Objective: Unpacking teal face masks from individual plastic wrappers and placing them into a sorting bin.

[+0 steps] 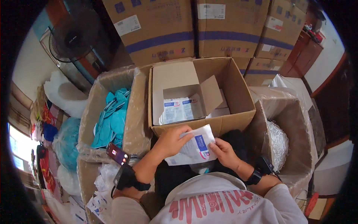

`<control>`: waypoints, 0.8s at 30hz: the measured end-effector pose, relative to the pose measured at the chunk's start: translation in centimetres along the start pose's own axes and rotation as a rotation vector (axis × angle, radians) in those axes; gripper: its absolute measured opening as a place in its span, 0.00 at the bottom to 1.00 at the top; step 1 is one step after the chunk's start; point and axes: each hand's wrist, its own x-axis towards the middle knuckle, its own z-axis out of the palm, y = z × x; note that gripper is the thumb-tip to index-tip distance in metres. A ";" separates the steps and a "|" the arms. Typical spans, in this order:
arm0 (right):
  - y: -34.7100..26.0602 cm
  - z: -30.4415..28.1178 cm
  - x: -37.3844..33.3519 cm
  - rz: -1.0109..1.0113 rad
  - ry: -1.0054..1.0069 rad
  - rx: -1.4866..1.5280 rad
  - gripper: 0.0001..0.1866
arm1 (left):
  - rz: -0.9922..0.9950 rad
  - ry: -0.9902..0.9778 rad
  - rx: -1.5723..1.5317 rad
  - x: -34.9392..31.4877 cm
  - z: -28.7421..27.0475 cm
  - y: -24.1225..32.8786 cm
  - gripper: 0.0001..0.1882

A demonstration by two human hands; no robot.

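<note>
Over my lap I hold a white flat packet (191, 151) with a blue printed panel and a small red mark. My left hand (172, 142) grips its upper left side, thumb on the front and the other fingers mostly hidden behind. At its right edge my right hand (226, 154) pinches it between thumb and fingers. Just beyond my hands, a large cardboard carton (209, 126) holds an open white inner box (175, 74) with its flaps raised. Similar white packets (181, 109) lie inside that inner box.
A plastic-lined carton of teal face masks (112, 119) stands at left; another, at right, holds white cords (278, 147). Taped cartons (231, 30) are stacked behind. White wrappers (102, 190) fill a box at lower left. A phone (118, 154) sits near my left forearm, a fan (71, 41) far left.
</note>
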 end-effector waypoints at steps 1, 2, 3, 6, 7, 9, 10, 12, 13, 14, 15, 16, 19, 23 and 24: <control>-0.4 -0.7 0.3 0.049 -0.089 -0.099 0.13 | 0.075 0.029 0.102 -0.2 0.0 -0.1 0.11; -0.8 -0.8 0.8 -0.028 -0.096 -0.109 0.14 | 0.150 0.057 0.205 -0.4 0.0 -0.1 0.10; -2.0 -0.7 1.4 -0.105 -0.103 -0.113 0.15 | 0.221 0.083 0.311 -0.7 0.0 -0.1 0.09; -6.3 -2.0 3.5 -0.185 -0.449 -0.655 0.17 | 0.345 0.010 0.474 -1.0 0.3 1.3 0.08; -6.9 -1.7 4.2 -0.158 -0.577 -0.849 0.17 | 0.442 0.036 0.492 -0.9 0.6 1.6 0.08; -7.5 -0.8 4.9 -0.122 -0.742 -1.093 0.17 | 0.444 -0.051 0.505 -1.0 0.7 1.6 0.09; -7.8 -0.4 5.1 -0.117 -0.776 -1.144 0.16 | 0.439 -0.089 0.515 -1.2 0.7 1.5 0.10; -7.0 -0.1 5.2 -0.217 -0.808 -1.190 0.15 | 0.271 -0.193 0.393 -1.7 0.9 1.0 0.10; -5.8 -0.4 5.1 -0.321 -0.803 -1.182 0.14 | 0.188 -0.243 0.329 -1.9 1.0 0.7 0.11; -5.0 -0.4 4.9 -0.425 -0.797 -1.172 0.13 | 0.169 -0.265 0.270 -2.2 1.4 0.3 0.11; -4.8 -0.3 4.4 -0.480 -0.779 -1.194 0.11 | 0.157 -0.293 0.208 -2.5 2.1 -0.2 0.12; -4.5 0.0 4.1 -0.545 -0.768 -1.208 0.10 | 0.135 -0.314 0.151 -2.9 2.7 -1.0 0.13; -3.8 0.3 4.2 -0.699 -0.761 -1.285 0.07 | 0.010 -0.320 -0.248 -3.3 4.3 -3.4 0.13; -2.3 1.2 4.1 -0.824 -0.785 -1.374 0.07 | -0.043 -0.156 -0.508 -4.4 8.0 -7.8 0.13; -2.1 1.6 3.6 -0.824 -0.816 -1.329 0.07 | -0.080 -0.062 -0.451 -4.4 9.0 -9.7 0.13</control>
